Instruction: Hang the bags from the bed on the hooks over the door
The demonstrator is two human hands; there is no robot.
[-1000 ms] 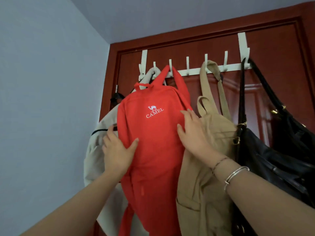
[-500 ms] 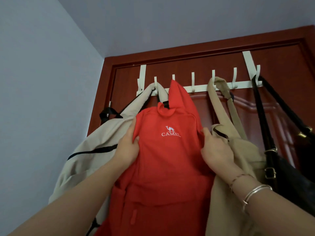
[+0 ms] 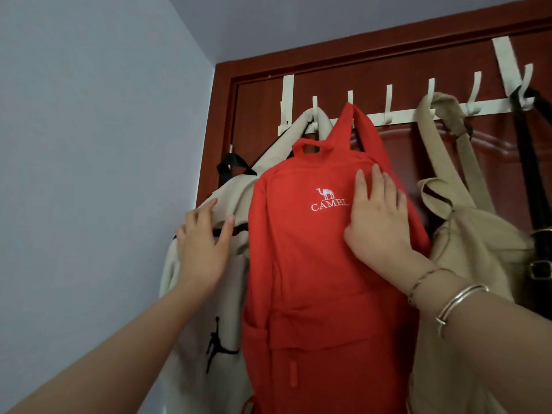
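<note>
**Red backpack settling among crowded door hooks**

Head view: A soft, light-looking red fabric backpack (image 3: pixel 322 264) is hanging by a strap from the white over-door hook rack (image 3: pixel 388 116). Left hand (image 3: pixel 204 249) and right hand (image 3: pixel 379 225) are pressing flat, grip open. Cream backpack (image 3: pixel 194 324) and tan canvas bag (image 3: pixel 478 249) are crowding alongside.

Both arms bare, raised up and forward from bottom corners of view. Left hand (image 3: pixel 204 249) open, palm forward, fingers spread and slightly curled, thumb out to right; pressing flat, not gripping. Left forearm runs diagonally from lower left. Right hand (image 3: pixel 378 222) open, flat, fingers together pointing up, thumb angled down-left; palm pressed forward. Right wrist carries thin cord bracelet (image 3: pixel 422 279) and silver bangle (image 3: pixel 457 304). Right forearm enters from lower right.
</note>
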